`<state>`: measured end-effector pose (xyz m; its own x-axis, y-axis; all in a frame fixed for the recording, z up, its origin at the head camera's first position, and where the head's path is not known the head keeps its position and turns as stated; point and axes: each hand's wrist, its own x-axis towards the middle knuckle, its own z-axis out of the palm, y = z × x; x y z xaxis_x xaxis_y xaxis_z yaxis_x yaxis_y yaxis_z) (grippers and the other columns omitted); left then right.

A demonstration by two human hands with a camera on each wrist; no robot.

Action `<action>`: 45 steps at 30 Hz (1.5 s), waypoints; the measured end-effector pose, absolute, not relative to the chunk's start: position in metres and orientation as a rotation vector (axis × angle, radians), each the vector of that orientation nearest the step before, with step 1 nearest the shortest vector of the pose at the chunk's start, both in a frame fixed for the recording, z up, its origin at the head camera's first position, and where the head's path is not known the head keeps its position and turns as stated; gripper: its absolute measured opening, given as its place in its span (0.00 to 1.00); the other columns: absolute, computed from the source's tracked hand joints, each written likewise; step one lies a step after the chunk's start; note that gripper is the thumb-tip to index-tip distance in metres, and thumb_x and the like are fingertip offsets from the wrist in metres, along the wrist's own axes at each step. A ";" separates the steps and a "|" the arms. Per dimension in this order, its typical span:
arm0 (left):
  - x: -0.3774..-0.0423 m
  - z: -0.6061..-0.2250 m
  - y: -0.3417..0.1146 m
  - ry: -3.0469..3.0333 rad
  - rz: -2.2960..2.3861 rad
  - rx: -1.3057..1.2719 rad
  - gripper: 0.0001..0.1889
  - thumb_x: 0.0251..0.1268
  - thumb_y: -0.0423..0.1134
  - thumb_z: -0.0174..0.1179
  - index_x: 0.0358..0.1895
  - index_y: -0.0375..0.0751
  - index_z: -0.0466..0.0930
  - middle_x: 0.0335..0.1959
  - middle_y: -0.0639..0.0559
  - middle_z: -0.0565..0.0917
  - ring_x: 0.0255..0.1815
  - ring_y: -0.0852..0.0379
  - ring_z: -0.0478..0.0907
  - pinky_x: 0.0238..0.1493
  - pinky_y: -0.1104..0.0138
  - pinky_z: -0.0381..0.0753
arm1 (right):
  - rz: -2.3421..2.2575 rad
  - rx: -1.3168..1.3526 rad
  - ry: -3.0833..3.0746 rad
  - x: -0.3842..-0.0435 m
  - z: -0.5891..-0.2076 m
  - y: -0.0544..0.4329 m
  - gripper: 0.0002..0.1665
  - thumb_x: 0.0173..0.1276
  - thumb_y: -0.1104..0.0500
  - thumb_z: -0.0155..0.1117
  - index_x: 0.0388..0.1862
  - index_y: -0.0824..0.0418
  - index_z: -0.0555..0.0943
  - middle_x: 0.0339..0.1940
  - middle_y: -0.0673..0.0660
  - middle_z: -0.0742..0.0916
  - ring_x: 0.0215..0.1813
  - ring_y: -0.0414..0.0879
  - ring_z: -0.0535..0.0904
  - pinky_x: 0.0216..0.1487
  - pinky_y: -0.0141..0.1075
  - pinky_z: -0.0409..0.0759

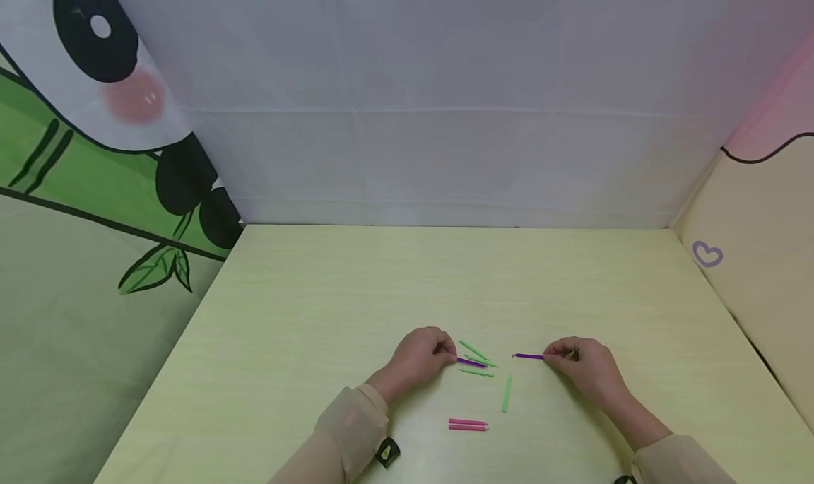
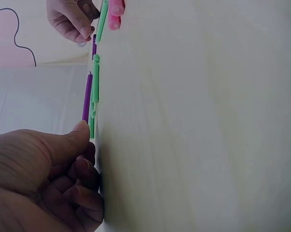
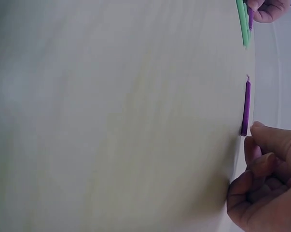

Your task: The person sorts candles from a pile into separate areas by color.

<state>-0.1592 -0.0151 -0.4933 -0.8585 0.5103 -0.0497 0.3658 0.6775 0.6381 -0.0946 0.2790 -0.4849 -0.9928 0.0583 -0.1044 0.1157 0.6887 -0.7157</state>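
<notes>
My left hand [image 1: 420,355] pinches one end of a thin purple candle [image 2: 88,96] between thumb and forefinger. It holds that candle over or beside green candles [image 1: 481,362] lying at slightly different angles. My right hand [image 1: 586,367] has its thumb and forefinger at the right end of another purple candle [image 1: 528,356]. In the right wrist view that candle's end [image 3: 243,134] shows whole, just beside the fingertips rather than between them. The other fingers of both hands are loosely curled. A separate green candle [image 1: 506,394] lies nearly crosswise between the hands, nearer to me.
Pink candles [image 1: 468,425] lie side by side on the pale wooden table [image 1: 318,293], nearer to me than the hands. A whitish cloth wall [image 1: 445,166] stands along the far edge, with printed side panels [image 1: 757,258] at left and right.
</notes>
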 end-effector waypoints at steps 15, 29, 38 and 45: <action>-0.164 -0.493 -0.006 2.665 0.983 0.697 0.05 0.60 0.37 0.68 0.27 0.50 0.83 0.24 0.65 0.75 0.27 0.66 0.69 0.33 0.71 0.70 | -1.213 0.126 2.806 -0.100 -0.483 0.280 0.03 0.63 0.61 0.70 0.35 0.59 0.86 0.29 0.49 0.85 0.31 0.44 0.73 0.31 0.33 0.70; -0.163 -0.492 0.002 2.645 1.025 0.711 0.06 0.60 0.37 0.68 0.26 0.50 0.83 0.24 0.65 0.75 0.27 0.67 0.69 0.34 0.71 0.70 | -1.236 0.148 2.786 -0.092 -0.483 0.274 0.04 0.62 0.61 0.70 0.36 0.59 0.87 0.30 0.48 0.86 0.30 0.43 0.74 0.31 0.32 0.71; -0.160 -0.492 0.002 2.625 1.038 0.719 0.05 0.60 0.37 0.68 0.27 0.49 0.84 0.25 0.65 0.76 0.28 0.66 0.69 0.34 0.71 0.71 | -1.276 0.180 2.755 -0.082 -0.482 0.267 0.03 0.62 0.61 0.71 0.35 0.58 0.87 0.31 0.49 0.86 0.30 0.43 0.73 0.32 0.32 0.71; -0.157 -0.491 0.002 2.613 1.056 0.729 0.05 0.61 0.38 0.67 0.27 0.50 0.84 0.24 0.65 0.76 0.28 0.67 0.70 0.34 0.71 0.71 | -1.292 0.211 2.743 -0.075 -0.484 0.260 0.03 0.61 0.61 0.72 0.35 0.58 0.87 0.30 0.49 0.86 0.29 0.43 0.73 0.31 0.32 0.71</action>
